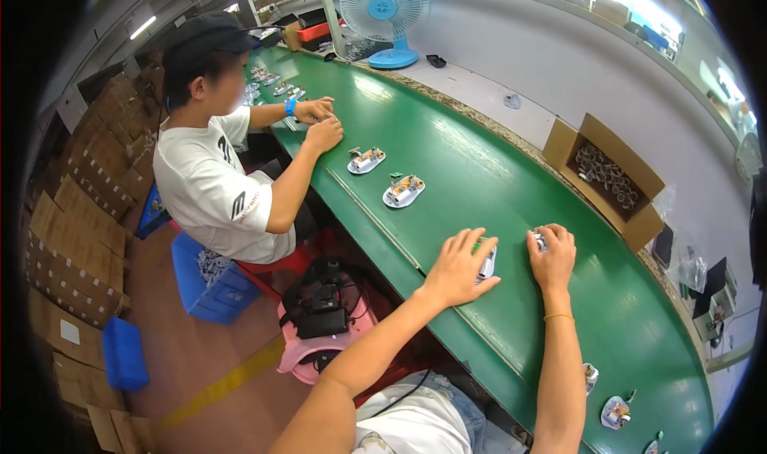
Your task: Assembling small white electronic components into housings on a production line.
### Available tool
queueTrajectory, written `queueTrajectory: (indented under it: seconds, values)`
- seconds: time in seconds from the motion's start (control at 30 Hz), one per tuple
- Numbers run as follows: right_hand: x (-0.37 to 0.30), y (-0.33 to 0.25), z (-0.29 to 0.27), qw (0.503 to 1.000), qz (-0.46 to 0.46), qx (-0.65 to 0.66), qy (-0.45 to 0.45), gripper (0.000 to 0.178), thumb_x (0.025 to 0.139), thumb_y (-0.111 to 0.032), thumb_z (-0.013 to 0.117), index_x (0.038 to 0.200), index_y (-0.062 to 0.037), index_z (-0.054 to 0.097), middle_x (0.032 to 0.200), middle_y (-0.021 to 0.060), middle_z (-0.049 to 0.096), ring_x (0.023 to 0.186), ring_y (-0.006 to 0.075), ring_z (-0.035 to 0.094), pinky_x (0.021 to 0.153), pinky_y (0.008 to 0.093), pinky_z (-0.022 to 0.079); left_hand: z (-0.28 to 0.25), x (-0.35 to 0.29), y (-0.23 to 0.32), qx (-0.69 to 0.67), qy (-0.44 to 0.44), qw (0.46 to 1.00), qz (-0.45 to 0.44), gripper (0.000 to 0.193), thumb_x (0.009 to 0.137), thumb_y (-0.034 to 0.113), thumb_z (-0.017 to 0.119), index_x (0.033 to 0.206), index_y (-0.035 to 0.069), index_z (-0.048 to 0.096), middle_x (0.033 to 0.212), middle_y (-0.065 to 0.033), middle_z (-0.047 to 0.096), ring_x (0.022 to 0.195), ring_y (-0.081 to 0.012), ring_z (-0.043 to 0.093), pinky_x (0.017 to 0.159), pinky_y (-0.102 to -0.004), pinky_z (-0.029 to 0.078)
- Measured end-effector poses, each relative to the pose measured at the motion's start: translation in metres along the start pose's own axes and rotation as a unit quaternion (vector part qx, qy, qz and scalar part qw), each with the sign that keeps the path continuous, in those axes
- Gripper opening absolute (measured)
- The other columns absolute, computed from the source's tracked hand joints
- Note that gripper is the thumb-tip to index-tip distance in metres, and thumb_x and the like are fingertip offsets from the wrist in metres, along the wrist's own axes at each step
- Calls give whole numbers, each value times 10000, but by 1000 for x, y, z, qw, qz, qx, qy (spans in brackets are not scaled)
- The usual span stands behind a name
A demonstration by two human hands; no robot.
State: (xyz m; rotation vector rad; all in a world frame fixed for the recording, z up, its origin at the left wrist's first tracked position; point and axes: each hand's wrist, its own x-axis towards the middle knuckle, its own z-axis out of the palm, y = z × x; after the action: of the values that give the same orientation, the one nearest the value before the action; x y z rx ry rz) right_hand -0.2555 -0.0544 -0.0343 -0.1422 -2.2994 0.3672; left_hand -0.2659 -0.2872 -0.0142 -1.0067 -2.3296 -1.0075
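My left hand (462,269) reaches over a white oval housing (488,264) on the green work surface, its thumb and fingers around the edges. A bit of green shows at the top of that housing; the hand hides the rest. To the right, my right hand (553,256) has its fingers curled around a small grey-white part (541,241), mostly covered by the fingers. Farther up the surface lie two similar open housings (404,190) (367,160) with orange-brown and metal parts inside. A small green board (395,174) rests between them.
A co-worker (216,150) sits at the left edge, hands over the surface. An open cardboard box (611,174) of ring-shaped parts stands along the right edge. More housings (615,412) lie near my right forearm. A blue fan (387,15) stands at the far end.
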Motion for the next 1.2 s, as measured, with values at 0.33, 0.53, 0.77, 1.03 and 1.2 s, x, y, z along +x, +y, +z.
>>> queueTrajectory:
  seconds: [0.33,0.53,0.77,1.03,1.2]
  values:
    - [-7,-5,-16,1000,5,-16,-10,237,838,-267,766,1039,-148,727,1135,37,634,1047,247,580,876,382,484,2,-7,7,59,-64,996,37,574,839,341,746,1310,68,562,1369,-157,527,1225,-322,544,1032,-417,425]
    - [-11,-10,-21,999,30,18,-32,229,835,-253,767,1036,-148,732,1142,48,639,1079,257,574,890,386,488,-7,-7,13,4,-51,999,12,629,850,334,738,1393,90,534,1410,-146,534,1233,-335,558,1070,-433,428]
    - [-13,-18,-19,997,53,57,-6,222,823,-223,774,1025,-138,740,1128,60,647,1093,283,571,914,403,502,-23,-6,5,-38,-30,999,3,654,873,299,708,1444,60,496,1405,-160,547,1243,-357,554,1080,-434,439]
    - [20,-43,-2,994,29,-75,78,79,691,-193,663,698,-115,675,735,107,640,718,258,584,716,425,496,-38,4,-19,-1,-64,995,-70,451,990,141,603,1414,0,538,1369,-181,592,1239,-299,573,1074,-390,453]
    - [-1,-25,54,990,140,-34,10,142,797,-165,661,880,-77,734,1150,204,619,1231,426,475,960,478,420,-21,10,0,-40,-59,997,-24,384,1035,318,623,1286,29,650,1206,-219,672,1015,-366,687,843,-377,574]
